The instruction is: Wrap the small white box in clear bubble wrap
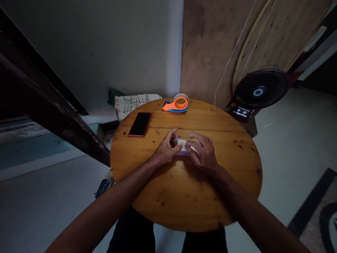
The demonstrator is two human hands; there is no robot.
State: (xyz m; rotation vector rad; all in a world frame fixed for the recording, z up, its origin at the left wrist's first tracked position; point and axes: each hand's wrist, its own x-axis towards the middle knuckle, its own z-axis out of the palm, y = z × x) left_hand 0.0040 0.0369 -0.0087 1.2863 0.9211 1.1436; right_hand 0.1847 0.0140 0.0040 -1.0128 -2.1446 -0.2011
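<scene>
One pale packet (181, 142): left hand (166, 150) is gripping it, right hand (206, 154) is touching opposite that grip, closure unclear; seemingly smoothing, next probably calling for steadiness.

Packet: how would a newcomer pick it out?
Find the round wooden table. Near its middle, the small packet sits between the left hand and right hand, touched by both. Its whitish colour sets it apart from the dark phone and orange tape dispenser farther back.
</scene>
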